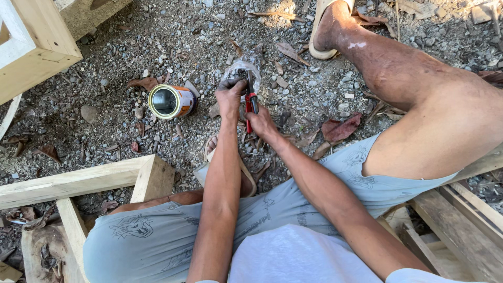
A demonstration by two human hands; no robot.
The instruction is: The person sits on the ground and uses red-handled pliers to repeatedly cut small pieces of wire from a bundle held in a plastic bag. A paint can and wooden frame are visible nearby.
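We hold a small clear plastic bag point(242, 68) out over the gravel, between our knees, just ahead of our sandalled foot point(212, 147); what is inside it we cannot make out. Our left hand point(230, 97) is clenched around the bag's lower part, fingers curled shut on the crumpled plastic; our right hand point(262, 123) is closed on the red handles of a pair of pliers point(251, 102), whose dark nose points up into the bag just beside the left hand's knuckles; whether the nose itself is biting on anything we cannot tell.

Just left of the hands an open tin can point(170, 101) lies on its side on the gravel point(105, 63), its mouth turned toward us; dry leaves are scattered round it. Further out, pale timber frames point(78, 181) sit at the left and lower left, and rough planks point(461, 220) lie under our right leg.

We judge the main risk to be the tool slipping, since its nose works so close to the left fingers and thin plastic gives little purchase; a slip could nick the hand. The bag could also tear and spill its contents into the loose stones, where small pieces would be hard to find; the can, lying on its side, could roll if nudged.
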